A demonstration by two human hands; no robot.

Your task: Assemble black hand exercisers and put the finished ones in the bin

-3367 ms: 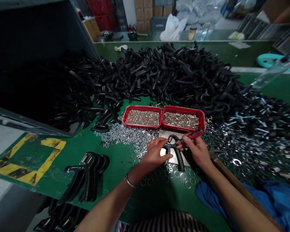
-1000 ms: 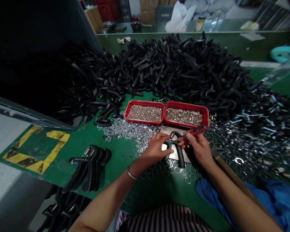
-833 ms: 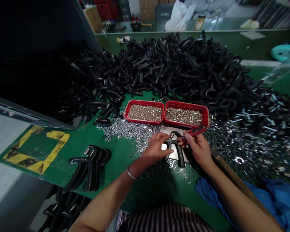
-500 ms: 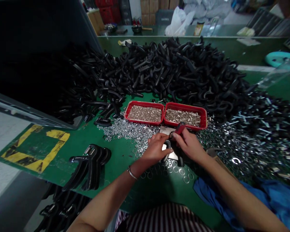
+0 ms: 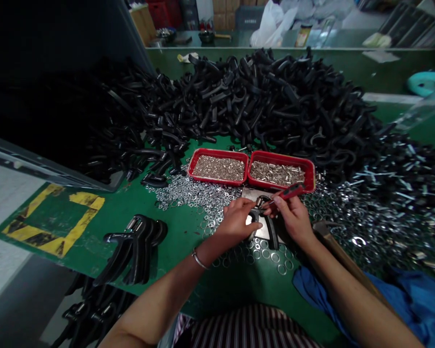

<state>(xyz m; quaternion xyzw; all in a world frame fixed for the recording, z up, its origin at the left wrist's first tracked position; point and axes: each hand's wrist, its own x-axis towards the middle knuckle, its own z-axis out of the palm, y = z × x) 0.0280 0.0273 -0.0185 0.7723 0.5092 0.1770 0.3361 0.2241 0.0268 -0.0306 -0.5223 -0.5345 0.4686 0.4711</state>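
My left hand (image 5: 238,221) is closed on a black hand grip exerciser (image 5: 273,232), which rests over a pale metal plate (image 5: 251,195). One curved handle sticks out toward me, and a coiled spring shows at its top. My right hand (image 5: 295,220) holds a screwdriver with a red and black handle (image 5: 289,192). Its shaft points left at the exerciser's spring; whether the tip touches is too small to tell. Several finished-looking hand grip exercisers (image 5: 139,251) with springs stand bunched together on the green table at the left.
Two red trays (image 5: 248,166) of small metal parts stand beyond my hands. A large heap of black handles (image 5: 246,96) lies behind them. Loose washers (image 5: 188,193) surround the plate. A hammer (image 5: 333,237) and blue cloth (image 5: 395,299) lie at the right; a dark crate (image 5: 105,181) tilts at the left.
My right hand has moved slightly right and down, and the screwdriver has swung from steep to nearly flat. The exerciser's spring and handle show more clearly. My left hand stays on it.
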